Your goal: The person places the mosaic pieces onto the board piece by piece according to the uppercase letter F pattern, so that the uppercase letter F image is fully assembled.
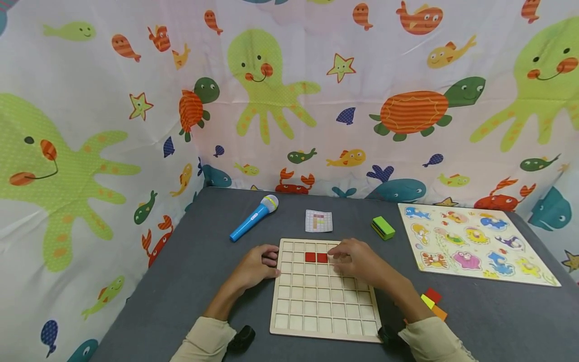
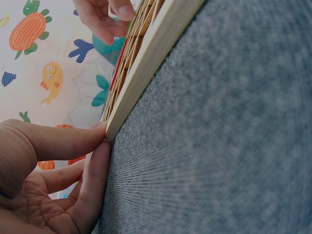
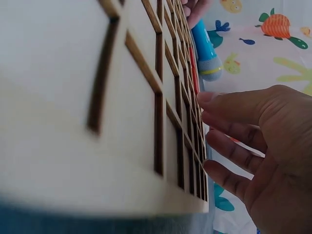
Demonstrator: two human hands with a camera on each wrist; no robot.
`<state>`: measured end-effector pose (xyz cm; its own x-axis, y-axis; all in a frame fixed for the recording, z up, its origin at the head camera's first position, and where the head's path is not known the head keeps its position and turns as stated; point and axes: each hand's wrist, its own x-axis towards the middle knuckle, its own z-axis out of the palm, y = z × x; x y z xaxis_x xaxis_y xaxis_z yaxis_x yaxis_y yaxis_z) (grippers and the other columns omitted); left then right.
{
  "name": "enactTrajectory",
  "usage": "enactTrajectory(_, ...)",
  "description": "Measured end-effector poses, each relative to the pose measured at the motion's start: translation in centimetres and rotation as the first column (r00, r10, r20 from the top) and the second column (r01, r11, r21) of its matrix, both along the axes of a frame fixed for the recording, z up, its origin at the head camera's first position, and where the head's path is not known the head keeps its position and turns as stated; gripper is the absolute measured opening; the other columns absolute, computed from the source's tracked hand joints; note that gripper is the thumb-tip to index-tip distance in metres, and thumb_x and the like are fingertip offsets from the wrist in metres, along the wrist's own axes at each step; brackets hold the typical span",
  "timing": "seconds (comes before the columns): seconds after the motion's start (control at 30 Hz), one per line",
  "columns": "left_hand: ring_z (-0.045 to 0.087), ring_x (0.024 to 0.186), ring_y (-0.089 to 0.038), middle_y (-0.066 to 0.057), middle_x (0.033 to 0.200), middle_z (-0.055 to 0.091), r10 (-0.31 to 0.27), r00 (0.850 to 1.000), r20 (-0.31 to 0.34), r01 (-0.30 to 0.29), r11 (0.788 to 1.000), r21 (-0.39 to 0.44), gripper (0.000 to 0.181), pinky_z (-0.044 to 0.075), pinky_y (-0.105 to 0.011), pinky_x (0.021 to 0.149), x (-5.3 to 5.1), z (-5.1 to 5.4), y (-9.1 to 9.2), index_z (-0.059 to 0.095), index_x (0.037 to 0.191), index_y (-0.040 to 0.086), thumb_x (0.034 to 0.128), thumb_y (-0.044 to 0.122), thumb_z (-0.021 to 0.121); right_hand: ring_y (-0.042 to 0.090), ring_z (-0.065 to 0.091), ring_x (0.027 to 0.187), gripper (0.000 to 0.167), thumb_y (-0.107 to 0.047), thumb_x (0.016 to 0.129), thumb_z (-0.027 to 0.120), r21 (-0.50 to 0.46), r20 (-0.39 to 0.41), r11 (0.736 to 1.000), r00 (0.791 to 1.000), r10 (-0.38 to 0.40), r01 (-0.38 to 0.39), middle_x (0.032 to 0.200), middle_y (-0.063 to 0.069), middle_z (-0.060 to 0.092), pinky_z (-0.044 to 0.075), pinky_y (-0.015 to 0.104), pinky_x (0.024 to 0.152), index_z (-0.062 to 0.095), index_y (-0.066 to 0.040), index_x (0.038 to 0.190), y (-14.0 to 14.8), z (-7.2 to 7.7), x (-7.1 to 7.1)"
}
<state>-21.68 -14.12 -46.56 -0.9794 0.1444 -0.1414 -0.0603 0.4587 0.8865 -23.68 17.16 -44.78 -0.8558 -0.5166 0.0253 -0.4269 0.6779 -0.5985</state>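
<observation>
Sleeves (image 1: 203,339), gridded board (image 1: 310,322) on grey tabletop (image 1: 181,301), patterned backdrop (image 1: 307,45)

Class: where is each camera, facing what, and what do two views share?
Head: head-worn, facing forward and down at the grid board; left hand, right hand, sleeves show.
Left wrist: worn there, facing along the board's edge; both hands show.
Right wrist: worn there, facing across the board; both hands show.
Head and right wrist share the blue microphone.
</observation>
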Motion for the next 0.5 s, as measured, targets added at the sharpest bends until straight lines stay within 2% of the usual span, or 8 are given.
enactTrajectory(0.13,0.069,0.107,-0.021,-0.012,0.119,0.065,-0.002,1.0,0.001,0.002,1.0,0.0,0.06,0.059,-0.038,0.091,0.1,0.0,0.0,0.063,0.139,-0.001,0.0826,-0.004,0.084,0.018,0.062,0.104,0.03,-0.017,0.096,0.079,0.012,-0.016,1.0,1.0,-0.004,0.004,0.117,0.001,0.071,0.055,0.042,0.088,0.077,-0.011,0.125,0.8,0.3,0.7)
enactTrajectory(0.37,0.069,0.108,-0.022,-0.012,0.119,0.065,-0.006,1.0,-0.003,0.006,1.0,-0.005,0.06,0.059,-0.039,0.091,0.1,0.0,0.0,0.064,0.139,0.0,0.0826,-0.002,0.085,0.017,0.063,0.101,0.03,-0.019,0.097,0.078,0.028,-0.088,1.0,0.996,0.013,-0.01,0.113,-0.001,0.069,0.056,0.035,0.082,0.076,-0.011,0.126,2.8,0.6,2.0)
enactTrajectory(0.5,0.069,0.108,-0.022,-0.011,0.12,0.065,-0.005,1.0,-0.006,0.005,1.0,-0.005,0.06,0.059,-0.039,0.092,0.1,0.0,-0.1,0.063,0.139,0.0,0.083,-0.002,0.085,0.015,0.061,0.099,0.028,-0.019,0.098,0.077,0.059,-0.095,0.998,0.995,-0.007,0.012,0.11,-0.005,0.067,0.055,0.035,0.082,0.076,-0.013,0.126,3.8,0.7,2.6)
